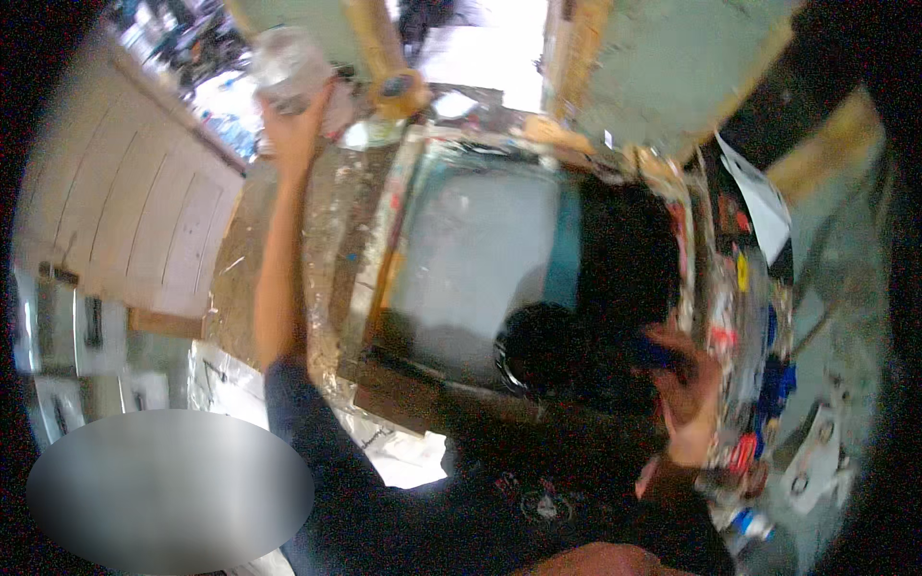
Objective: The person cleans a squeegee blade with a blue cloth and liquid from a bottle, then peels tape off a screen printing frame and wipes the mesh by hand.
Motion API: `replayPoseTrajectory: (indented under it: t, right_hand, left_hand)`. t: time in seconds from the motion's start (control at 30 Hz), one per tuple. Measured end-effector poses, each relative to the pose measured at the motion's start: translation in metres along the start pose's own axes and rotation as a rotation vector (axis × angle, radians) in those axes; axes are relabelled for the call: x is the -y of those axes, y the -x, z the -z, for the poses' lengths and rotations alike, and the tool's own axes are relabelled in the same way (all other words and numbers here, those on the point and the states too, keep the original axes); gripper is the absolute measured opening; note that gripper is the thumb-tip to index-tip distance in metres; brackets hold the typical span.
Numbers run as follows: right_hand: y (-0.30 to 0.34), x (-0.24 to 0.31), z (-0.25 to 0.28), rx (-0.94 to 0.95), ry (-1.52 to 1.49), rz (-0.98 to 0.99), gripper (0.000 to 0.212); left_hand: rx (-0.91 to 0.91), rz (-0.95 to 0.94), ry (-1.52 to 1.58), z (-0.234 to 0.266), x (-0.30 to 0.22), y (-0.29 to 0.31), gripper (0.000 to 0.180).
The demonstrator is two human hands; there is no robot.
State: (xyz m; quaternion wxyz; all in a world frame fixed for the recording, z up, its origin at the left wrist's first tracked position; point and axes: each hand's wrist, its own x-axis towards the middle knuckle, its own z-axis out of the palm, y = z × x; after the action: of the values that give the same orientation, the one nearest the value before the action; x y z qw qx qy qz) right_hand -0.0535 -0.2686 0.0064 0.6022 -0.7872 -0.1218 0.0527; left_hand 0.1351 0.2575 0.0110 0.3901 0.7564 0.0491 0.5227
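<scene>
My left arm reaches far forward to the upper left, where my left hand [300, 120] is closed around a clear, whitish plastic container [288, 60]; blur hides its details. At the right edge of a framed panel, my right hand [693, 389] has its fingers curled on a small dark blue thing [655, 351], whose kind does not show. Between my arms lies the panel [475, 250], pale grey with a teal band and a black right part. A round black shape [545, 346] with a glinting left rim covers its near part.
Beyond my left hand, a roll of tan tape [399, 94] stands on the stained wooden surface [252, 226]. A pale panelled wooden piece [125, 182] is at left. Small items, including a red one [744, 451], crowd the right side, below a white sheet [759, 206].
</scene>
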Motion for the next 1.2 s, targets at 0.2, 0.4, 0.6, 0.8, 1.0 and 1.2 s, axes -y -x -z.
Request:
replayPoseTrajectory:
  t: [0.2, 0.4, 0.6, 0.8, 1.0, 1.2]
  right_hand:
    - [-0.014, 0.024, -0.031, 0.19, -0.247, 0.018, 0.034]
    - [0.001, 0.032, -0.063, 0.273, -0.434, 0.006, 0.029]
    - [0.017, 0.032, -0.073, 0.281, -0.206, 0.064, 0.031]
    - [0.024, 0.033, -0.072, 0.348, -0.213, -0.074, 0.026]
    - [0.032, 0.015, -0.086, 0.372, -0.502, -0.147, 0.029]
    - [0.039, 0.009, -0.104, 0.39, -0.727, -0.205, 0.031]
  left_hand:
    - [0.223, 0.025, -0.082, 0.123, -0.156, 0.088, 0.086]
    - [0.789, -0.03, -0.175, 0.176, -0.256, 0.178, 0.09]
    - [0.974, -0.009, -0.395, 0.171, -0.297, 0.209, 0.086]
    - [1.028, -0.052, -0.541, 0.172, -0.301, 0.21, 0.089]
    - [1.134, -0.187, -0.655, 0.175, -0.31, 0.192, 0.092]
    - [1.214, -0.286, -0.725, 0.183, -0.31, 0.18, 0.092]
